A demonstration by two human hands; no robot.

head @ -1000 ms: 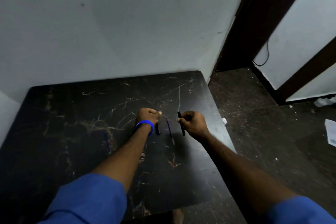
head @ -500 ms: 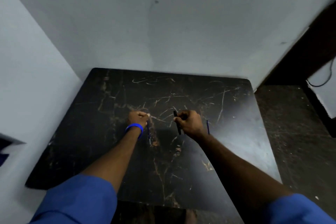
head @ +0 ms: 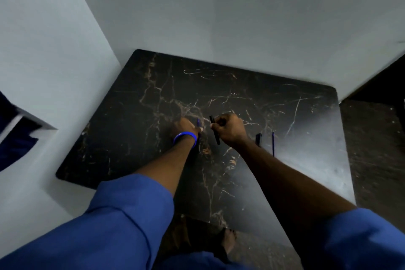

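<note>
A black marble-patterned table (head: 140, 138) fills the middle of the head view. My right hand (head: 230, 129) grips a black pen barrel (head: 214, 131), held upright over the table's centre. My left hand (head: 186, 127), with a blue wristband, pinches a thin blue refill (head: 198, 124) a few centimetres left of the barrel. The two parts are apart. On the table right of my right wrist lie a short black pen piece (head: 259, 139) and another thin blue refill (head: 273, 143).
White walls enclose the table at the back and left. A dark floor (head: 372, 160) runs along the table's right edge. A dark opening with blue cloth (head: 13, 138) shows at the far left. My bare foot (head: 229, 239) shows below the table's front edge.
The view has swung left and down, bringing the left wall and the blue cloth into sight. Both hands keep their grips and stay close together over the table's centre.
</note>
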